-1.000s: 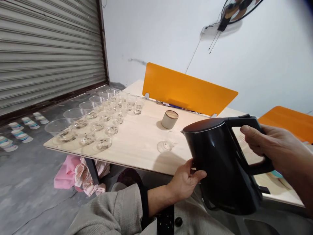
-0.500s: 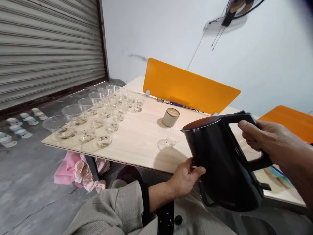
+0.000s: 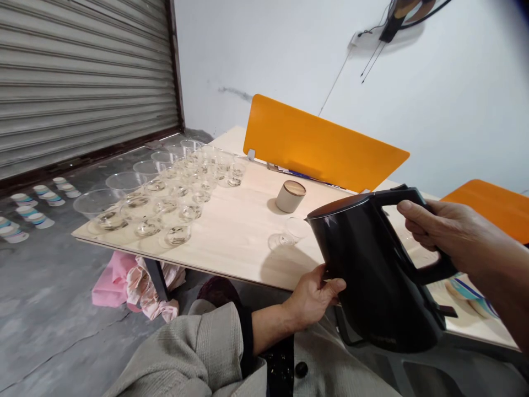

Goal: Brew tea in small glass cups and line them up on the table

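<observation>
My right hand (image 3: 446,231) is wrapped round the handle of a black electric kettle (image 3: 372,270), which leans with its spout to the left. Against the kettle's lower left side rests my left hand (image 3: 314,298), thumb showing and some fingers hidden, supporting it. The kettle hangs over the near table edge. Just left of its spout, a clear plastic cup (image 3: 294,230) stands on the pale wooden table (image 3: 231,242). Behind that cup is a grey canister with a wooden lid (image 3: 290,197).
Rows of clear plastic cups (image 3: 177,234) with dark bits in the bottom fill the table's left side. An orange divider (image 3: 322,143) stands at the back. Paper cups (image 3: 39,218) are on the floor at left; pink cloth (image 3: 113,281) lies under the table.
Both hands hold the kettle almost in the same place, with a very slight shift to the left. The camera view has moved a little. Cups and canister stay put.
</observation>
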The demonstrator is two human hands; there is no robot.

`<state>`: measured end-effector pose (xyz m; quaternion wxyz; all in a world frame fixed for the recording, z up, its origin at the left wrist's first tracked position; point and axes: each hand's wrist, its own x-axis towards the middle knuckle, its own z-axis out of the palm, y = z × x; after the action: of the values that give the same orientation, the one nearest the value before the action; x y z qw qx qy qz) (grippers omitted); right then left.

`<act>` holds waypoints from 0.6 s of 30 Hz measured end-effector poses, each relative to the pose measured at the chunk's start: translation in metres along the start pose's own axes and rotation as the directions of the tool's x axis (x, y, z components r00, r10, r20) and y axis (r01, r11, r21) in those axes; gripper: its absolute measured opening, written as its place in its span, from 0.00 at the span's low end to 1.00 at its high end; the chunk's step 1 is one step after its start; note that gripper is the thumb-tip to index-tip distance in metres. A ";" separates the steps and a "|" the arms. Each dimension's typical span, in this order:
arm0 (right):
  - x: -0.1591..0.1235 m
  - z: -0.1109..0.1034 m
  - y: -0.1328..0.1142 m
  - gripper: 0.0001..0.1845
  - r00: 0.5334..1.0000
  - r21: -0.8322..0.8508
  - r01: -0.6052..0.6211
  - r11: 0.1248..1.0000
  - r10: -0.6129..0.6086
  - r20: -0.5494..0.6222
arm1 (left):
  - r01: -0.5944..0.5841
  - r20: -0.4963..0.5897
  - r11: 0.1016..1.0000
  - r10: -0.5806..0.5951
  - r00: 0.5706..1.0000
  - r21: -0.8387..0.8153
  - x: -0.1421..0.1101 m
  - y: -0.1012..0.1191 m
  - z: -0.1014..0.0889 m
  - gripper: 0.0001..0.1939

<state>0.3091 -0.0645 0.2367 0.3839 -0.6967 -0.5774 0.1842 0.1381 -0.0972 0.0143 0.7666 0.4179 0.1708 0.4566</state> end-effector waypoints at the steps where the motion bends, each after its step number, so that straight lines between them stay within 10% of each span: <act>1: 0.000 0.001 -0.001 0.26 1.000 -0.051 0.002 0.999 -0.001 0.015 | 0.002 -0.001 1.000 -0.002 1.000 0.002 0.000 0.000 0.000 0.39; 18: -0.008 0.007 -0.017 0.28 0.999 -0.154 0.002 0.988 0.003 0.036 | 0.005 0.009 1.000 -0.005 1.000 -0.022 -0.001 0.000 -0.002 0.40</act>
<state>0.2907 -0.0691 0.2432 0.3185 -0.7210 -0.5964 0.1516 0.1363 -0.0971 0.0136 0.7731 0.4111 0.1631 0.4546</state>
